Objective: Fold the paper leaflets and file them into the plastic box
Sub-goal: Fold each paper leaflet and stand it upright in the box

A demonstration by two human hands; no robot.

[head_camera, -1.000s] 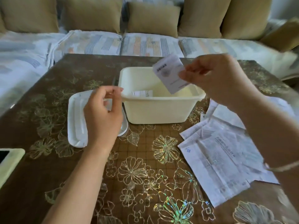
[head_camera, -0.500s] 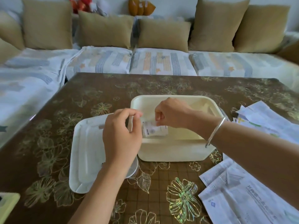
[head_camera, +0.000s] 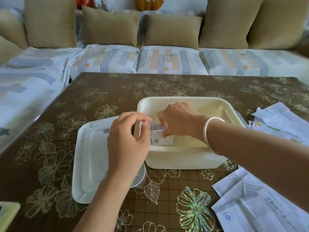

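Observation:
A cream plastic box (head_camera: 184, 99) stands open in the middle of the table. My right hand (head_camera: 179, 122) reaches down into its near left corner and pinches a folded white leaflet (head_camera: 163, 141), which stands against the near wall. Another folded leaflet (head_camera: 156, 126) shows just behind it. My left hand (head_camera: 128, 141) is at the box's left wall, with thumb and fingers curled round the rim. Unfolded leaflets (head_camera: 254, 208) lie spread on the table at the right.
The box's white lid (head_camera: 90, 158) lies flat left of the box, partly under my left hand. More papers (head_camera: 280, 121) lie at the right edge. A pale green object (head_camera: 8, 213) sits at the bottom left corner. A sofa with cushions (head_camera: 172, 30) borders the table.
My right hand has carried the folded leaflet from above the box down into its near left corner. My left hand has stayed at the box's left rim.

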